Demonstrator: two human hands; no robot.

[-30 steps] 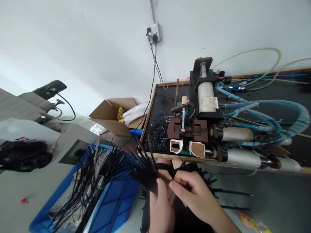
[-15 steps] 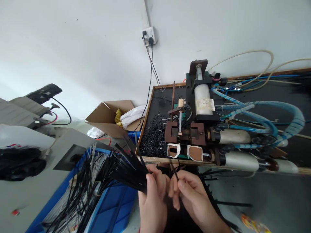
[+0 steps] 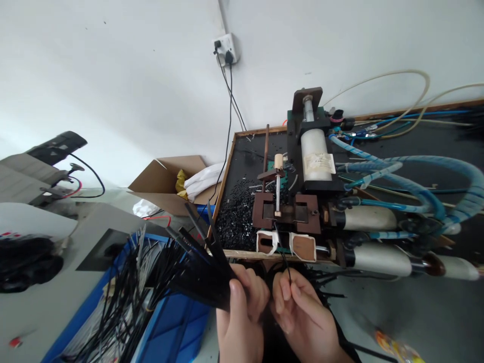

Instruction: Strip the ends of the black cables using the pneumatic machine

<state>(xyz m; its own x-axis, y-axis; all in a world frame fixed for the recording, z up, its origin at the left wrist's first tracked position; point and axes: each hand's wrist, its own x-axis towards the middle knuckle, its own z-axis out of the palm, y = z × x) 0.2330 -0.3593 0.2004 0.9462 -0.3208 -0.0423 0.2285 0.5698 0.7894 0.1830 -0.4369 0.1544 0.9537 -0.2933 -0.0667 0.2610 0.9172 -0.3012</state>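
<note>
My left hand is closed around a thick bundle of long black strips, whose ends fan out up and to the left. Between the thumb and fingers of my right hand is pinched a single thin black strip. This strip points up and away from me, passing between two white-edged brown pads. Its far end reaches the brown clamp jaws of a pneumatic machine; whether the jaws grip it I cannot tell.
Small black offcuts cover the bench left of the jaws. A blue crate with many black strips stands at lower left, near an open cardboard box. Blue air hoses and metal cylinders fill the right side.
My right hand has moved slightly right, and the strip in it now extends up between the pads to the jaws. My left hand keeps the bundle. The view has shifted a little.
</note>
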